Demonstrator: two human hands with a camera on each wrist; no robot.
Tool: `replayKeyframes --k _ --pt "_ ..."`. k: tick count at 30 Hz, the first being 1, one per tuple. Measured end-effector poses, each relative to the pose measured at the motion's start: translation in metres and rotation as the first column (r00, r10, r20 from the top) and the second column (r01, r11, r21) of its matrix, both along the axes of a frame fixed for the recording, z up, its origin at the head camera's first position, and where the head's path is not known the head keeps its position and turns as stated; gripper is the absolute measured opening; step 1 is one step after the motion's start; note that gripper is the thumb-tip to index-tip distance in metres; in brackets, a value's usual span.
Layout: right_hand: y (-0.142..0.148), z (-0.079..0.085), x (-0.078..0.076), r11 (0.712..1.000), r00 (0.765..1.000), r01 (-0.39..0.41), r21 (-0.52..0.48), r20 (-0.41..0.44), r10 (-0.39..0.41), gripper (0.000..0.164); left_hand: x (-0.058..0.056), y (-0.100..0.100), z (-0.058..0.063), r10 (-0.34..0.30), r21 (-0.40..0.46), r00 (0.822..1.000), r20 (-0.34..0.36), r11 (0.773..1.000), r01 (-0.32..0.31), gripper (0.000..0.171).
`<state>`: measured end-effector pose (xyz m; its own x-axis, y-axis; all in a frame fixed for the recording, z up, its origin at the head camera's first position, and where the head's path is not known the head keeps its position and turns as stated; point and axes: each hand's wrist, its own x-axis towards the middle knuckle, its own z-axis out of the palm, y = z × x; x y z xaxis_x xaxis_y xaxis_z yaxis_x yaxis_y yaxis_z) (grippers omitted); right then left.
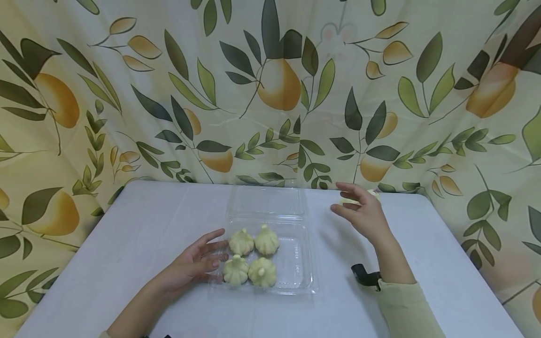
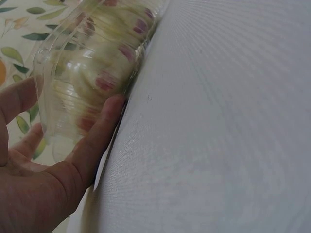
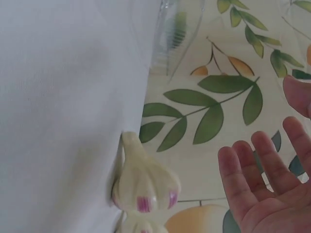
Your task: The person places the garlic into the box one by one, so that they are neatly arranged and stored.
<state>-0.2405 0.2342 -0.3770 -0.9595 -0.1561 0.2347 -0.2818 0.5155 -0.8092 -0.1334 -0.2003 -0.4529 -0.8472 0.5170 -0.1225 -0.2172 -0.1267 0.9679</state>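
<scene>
A clear plastic clamshell box [image 1: 296, 277] sits with its lid [image 1: 266, 202] folded back, several pale garlic bulbs [image 1: 264, 272] in its left half. At its left side is my left hand [image 1: 196, 263], fingers spread and slightly bent. The left wrist view shows the thumb [image 2: 99, 133] lying along the box's lower wall. My right hand [image 1: 361, 213] is raised at the back right with loosely bent fingers and nothing in its grasp. Partly hidden behind it in the head view are more bulbs; the right wrist view shows one garlic bulb [image 3: 146, 182] with purple marks, apart from the fingers.
A white cloth [image 1: 139, 234] covers the table. Behind it hangs a curtain [image 1: 270, 141] patterned with fruit and leaves. A black wrist-camera mount [image 1: 365, 276] juts out from the right wrist above the table.
</scene>
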Motion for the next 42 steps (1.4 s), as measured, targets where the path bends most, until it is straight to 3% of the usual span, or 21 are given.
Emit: replayKeyframes --k 9,20,42 --pt "0.012 -0.009 -0.006 0.996 0.996 0.083 0.014 -0.020 -0.083 0.059 0.001 0.000 0.000 0.003 -0.003 1.000 0.003 1.000 -0.003 0.074" --pt "0.023 -0.019 -0.013 0.985 0.986 0.163 0.048 0.014 -0.164 0.058 -0.001 0.000 0.000 -0.001 0.001 1.000 -0.009 1.000 0.001 0.073" --pt "0.039 -0.029 -0.021 0.971 0.979 0.168 0.173 0.086 -0.185 0.062 0.001 0.000 0.003 0.017 -0.030 1.000 0.020 0.999 -0.016 0.075"
